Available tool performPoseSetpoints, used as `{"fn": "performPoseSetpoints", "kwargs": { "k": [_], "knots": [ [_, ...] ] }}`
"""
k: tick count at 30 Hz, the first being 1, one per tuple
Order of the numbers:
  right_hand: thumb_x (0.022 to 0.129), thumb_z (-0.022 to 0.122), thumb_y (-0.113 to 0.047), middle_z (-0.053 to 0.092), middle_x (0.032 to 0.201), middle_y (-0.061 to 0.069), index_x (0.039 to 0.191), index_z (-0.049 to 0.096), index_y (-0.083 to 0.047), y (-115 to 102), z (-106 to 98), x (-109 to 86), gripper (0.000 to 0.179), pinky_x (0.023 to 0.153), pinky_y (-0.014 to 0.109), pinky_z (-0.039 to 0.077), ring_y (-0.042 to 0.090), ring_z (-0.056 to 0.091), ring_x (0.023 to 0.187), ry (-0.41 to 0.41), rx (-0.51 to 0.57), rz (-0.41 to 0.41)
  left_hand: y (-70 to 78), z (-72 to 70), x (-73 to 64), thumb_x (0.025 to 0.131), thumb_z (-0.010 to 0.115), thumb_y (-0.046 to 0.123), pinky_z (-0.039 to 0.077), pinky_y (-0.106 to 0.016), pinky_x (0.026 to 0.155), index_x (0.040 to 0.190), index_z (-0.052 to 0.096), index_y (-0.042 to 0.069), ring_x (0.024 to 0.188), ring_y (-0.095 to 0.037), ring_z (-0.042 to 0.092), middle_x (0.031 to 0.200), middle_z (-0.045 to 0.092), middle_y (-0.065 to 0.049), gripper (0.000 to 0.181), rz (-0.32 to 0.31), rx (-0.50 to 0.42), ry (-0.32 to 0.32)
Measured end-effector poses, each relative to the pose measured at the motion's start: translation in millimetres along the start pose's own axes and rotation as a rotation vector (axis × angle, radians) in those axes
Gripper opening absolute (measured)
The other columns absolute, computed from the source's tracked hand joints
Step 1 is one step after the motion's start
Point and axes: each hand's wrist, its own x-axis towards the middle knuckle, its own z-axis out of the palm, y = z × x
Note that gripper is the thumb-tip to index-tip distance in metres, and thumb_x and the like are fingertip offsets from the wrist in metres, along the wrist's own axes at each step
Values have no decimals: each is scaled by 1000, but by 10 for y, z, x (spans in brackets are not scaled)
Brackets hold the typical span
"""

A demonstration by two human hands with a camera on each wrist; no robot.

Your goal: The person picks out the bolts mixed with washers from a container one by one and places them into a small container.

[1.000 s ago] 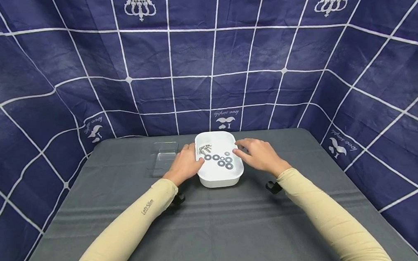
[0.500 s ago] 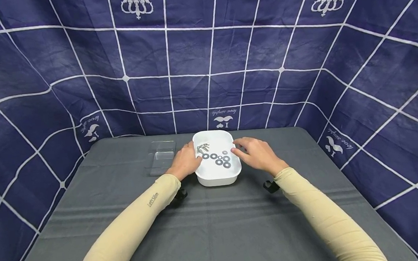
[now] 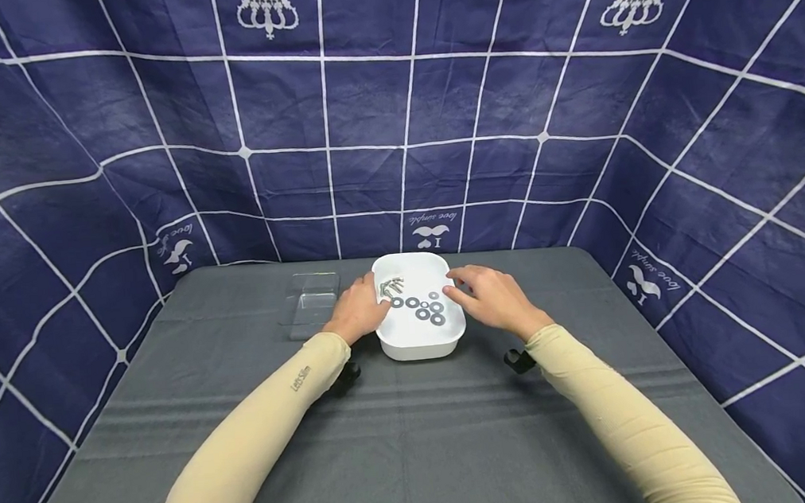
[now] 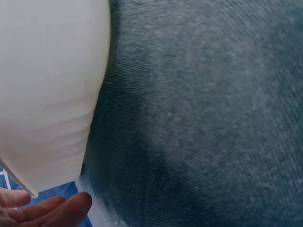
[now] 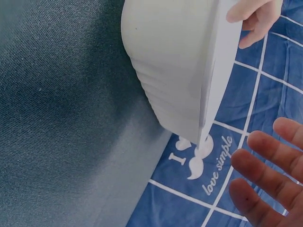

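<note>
On the grey-covered table, a white plastic bin [image 3: 421, 350] stands between the two hands. Several flat grey washers [image 3: 438, 319] lie across its floor, and a small heap of metal bolts [image 3: 391, 286] sits at its left side. My left hand [image 3: 357, 311] is at the bin's left side, its thumb reaching over the rim and its fingers loosely bent. My right hand [image 3: 494, 298] hovers by the right rim with spread, relaxed fingers. In the right wrist view, its fingers [image 5: 246, 163] are apart from the bin wall. Neither hand holds a washer or bolt.
A clear plastic box [image 3: 315, 305] lies left of the left hand, partly hidden by it. Dark blue curtains [image 3: 482, 173] with white lines rise behind the table [image 3: 401, 443] and along both sides. Each wrist wears a black camera mount [image 3: 520, 361].
The whole head view has shifted slightly left. Both hands stay beside the bin, and the washers and bolts lie as before.
</note>
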Motion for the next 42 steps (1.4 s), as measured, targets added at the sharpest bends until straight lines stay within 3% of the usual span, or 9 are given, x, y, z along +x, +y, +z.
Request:
{"fn": "performPoseSetpoints", "kwargs": {
  "k": [11,16,23,33,42],
  "knots": [
    [101,50,-54,70,103,-1,125,70,-17,-57,-47,0,48,71,41,54,16,65,86,48,-10,-46,21,62,2,96,54,27,48,-50,102,154,30,-2,120,-40,60,138,53,-26,69,-38,48,-23],
    [101,49,-55,72,105,4,125,70,-15,-96,-32,48,51,71,41,54,17,66,88,25,16,-45,15,86,17,95,52,28,49,-50,101,156,28,2,121,-39,60,139,53,-25,71,-55,53,-27],
    [100,51,-56,73,109,3,123,71,-17,-176,13,168,49,73,41,55,17,69,89,29,47,-46,30,63,39,95,52,28,50,-50,98,156,28,3,117,-39,61,133,56,-26,71,-50,64,-10],
    [100,55,-48,73,106,4,122,71,-15,-263,49,351,42,70,38,55,22,71,88,53,110,-51,54,51,-17,95,51,30,49,-49,101,159,24,4,123,-38,58,139,53,-26,74,-86,86,-55],
    [100,59,-42,72,101,0,120,72,-15,-268,61,519,36,64,32,51,15,65,82,73,185,-25,28,83,3,94,50,31,50,-49,99,158,25,6,120,-38,60,136,55,-25,74,-89,95,-52]
  ]
}}
